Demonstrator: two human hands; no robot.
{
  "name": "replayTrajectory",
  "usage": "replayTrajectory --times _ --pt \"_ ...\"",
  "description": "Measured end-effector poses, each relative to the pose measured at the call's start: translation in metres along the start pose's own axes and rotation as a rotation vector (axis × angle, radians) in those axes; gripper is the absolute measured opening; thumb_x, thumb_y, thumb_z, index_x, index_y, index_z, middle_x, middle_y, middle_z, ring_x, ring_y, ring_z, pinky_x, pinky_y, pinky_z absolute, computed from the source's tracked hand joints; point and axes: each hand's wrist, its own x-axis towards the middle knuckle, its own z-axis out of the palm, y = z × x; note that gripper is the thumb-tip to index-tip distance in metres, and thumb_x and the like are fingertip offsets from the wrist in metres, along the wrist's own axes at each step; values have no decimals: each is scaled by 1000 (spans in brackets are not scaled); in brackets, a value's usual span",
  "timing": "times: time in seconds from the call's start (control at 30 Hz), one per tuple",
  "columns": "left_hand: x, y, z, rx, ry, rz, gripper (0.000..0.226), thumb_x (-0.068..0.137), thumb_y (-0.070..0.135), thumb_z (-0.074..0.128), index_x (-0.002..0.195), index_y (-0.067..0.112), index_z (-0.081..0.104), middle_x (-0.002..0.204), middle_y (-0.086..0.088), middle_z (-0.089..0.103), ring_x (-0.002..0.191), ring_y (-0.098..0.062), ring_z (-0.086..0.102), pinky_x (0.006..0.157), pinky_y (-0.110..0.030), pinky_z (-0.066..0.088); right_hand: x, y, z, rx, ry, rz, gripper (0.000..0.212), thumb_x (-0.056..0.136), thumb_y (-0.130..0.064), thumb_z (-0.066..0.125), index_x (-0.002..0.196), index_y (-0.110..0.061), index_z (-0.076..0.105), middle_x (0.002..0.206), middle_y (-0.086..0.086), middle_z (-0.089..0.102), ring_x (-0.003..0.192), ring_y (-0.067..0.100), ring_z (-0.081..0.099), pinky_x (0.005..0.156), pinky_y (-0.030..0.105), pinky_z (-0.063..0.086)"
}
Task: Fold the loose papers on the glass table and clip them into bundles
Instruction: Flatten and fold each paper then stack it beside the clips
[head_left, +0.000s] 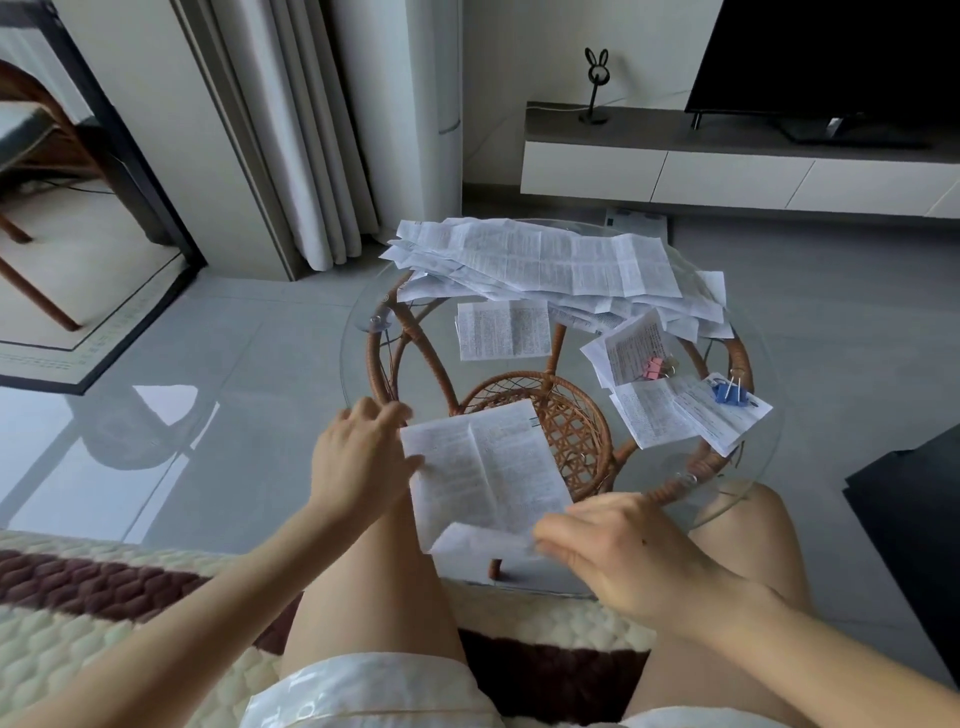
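Far left: wooden chair (36, 208) behind a dark door frame; pale curtain (311, 156) hanging to the floor. Near left: quilted cushion (104, 623) with a dark band, under the person's bare legs. Left hand (358, 462) at the near left of the glass table (358, 353), thumb laid over the left edge of a printed sheet (488, 467) and fingers at its far left corner, gripping it. Sheet held over the near part of the table, above the rattan base (576, 421), creased down its middle, near edge turned up into a flap. Right hand (623, 551) pinching that flap at the near right corner, fingers bent round the paper. Table centre: one folded paper (503, 330), flat and alone. Far part of the table: loose pile of unfolded papers (545, 265), overlapping one another. Right part of the table: folded bundle (628, 338) with a pink binder clip (653, 368) at its near edge; just beside it, nearer the right rim, second bundle (660, 415) with a blue binder clip (728, 393) at its far right corner. Far right: low cabinet (727, 171) bearing a rabbit-eared ornament (596, 83) and a dark television (831, 52)
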Motion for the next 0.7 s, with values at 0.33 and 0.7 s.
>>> replayTrajectory --times 0.33,0.7 --pt "6 21 24 -155 -297 734 37 85 54 56 122 56 53 132 15 44 120 -10 36 98 -30 29 -3 21 -14 -103 -225 -2 14 76 -16 65 89 -22 63 72 -12 63 64 7 58 67 23 51" --pt "33 -7 28 -530 -317 633 22 83 37 65 96 22 75 119 18 63 113 6 51 103 -36 41 18 50 -14 432 -80 518 10 88 -32 59 88 -40 64 79 -21 69 76 -2 62 69 15 46"
